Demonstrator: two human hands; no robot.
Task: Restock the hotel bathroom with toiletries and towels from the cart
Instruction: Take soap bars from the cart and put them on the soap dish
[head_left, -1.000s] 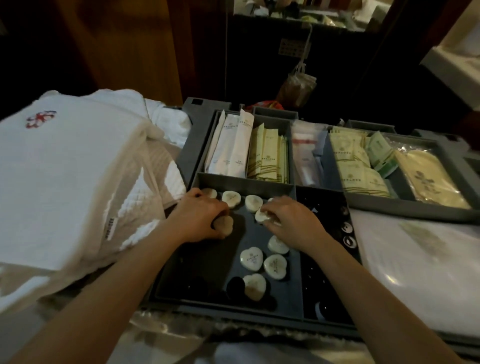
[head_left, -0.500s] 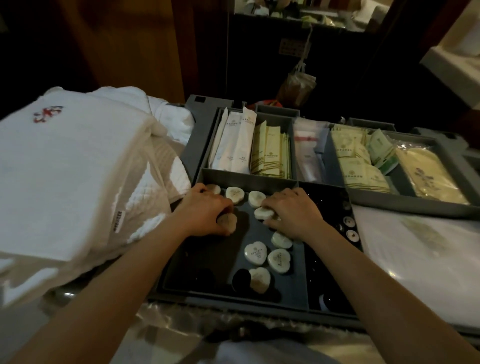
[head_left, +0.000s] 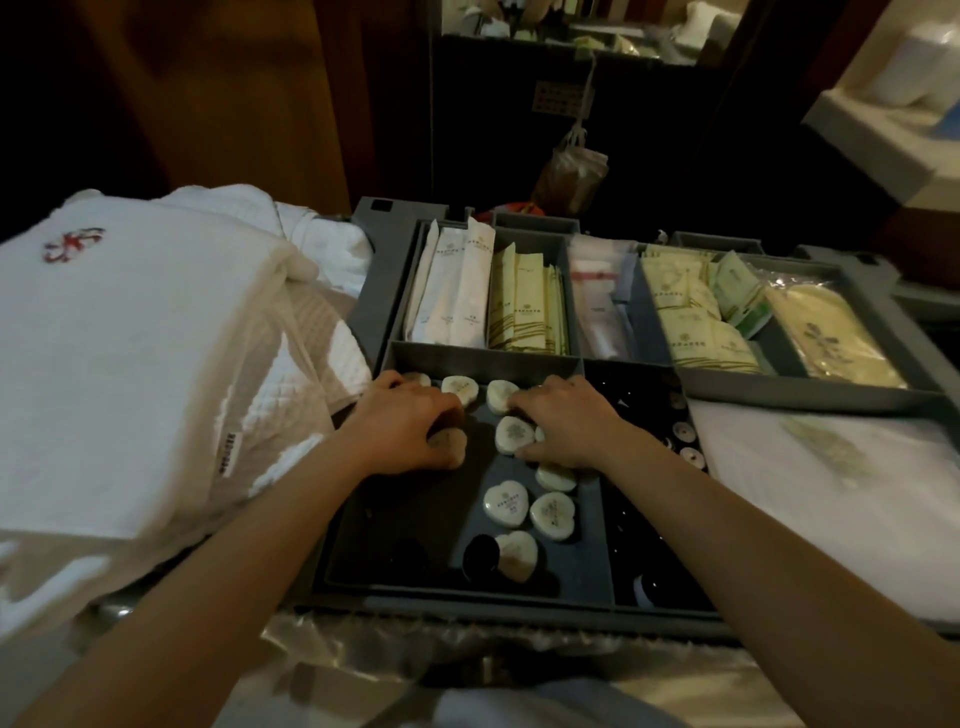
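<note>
Head view: left hand (head_left: 410, 423) grips soap (head_left: 449, 441); right hand (head_left: 569, 423) apparently pinches another.

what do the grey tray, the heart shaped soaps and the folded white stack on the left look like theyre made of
Grey tray: seemingly matte moulded plastic, with thin rigid dividers and no shine.
Heart-shaped soaps: apparently wrapped in glossy film, each printed with a small logo.
Folded white stack: woven cotton cloth, probably towels or robes, with a waffle-textured layer and red embroidery.
</note>
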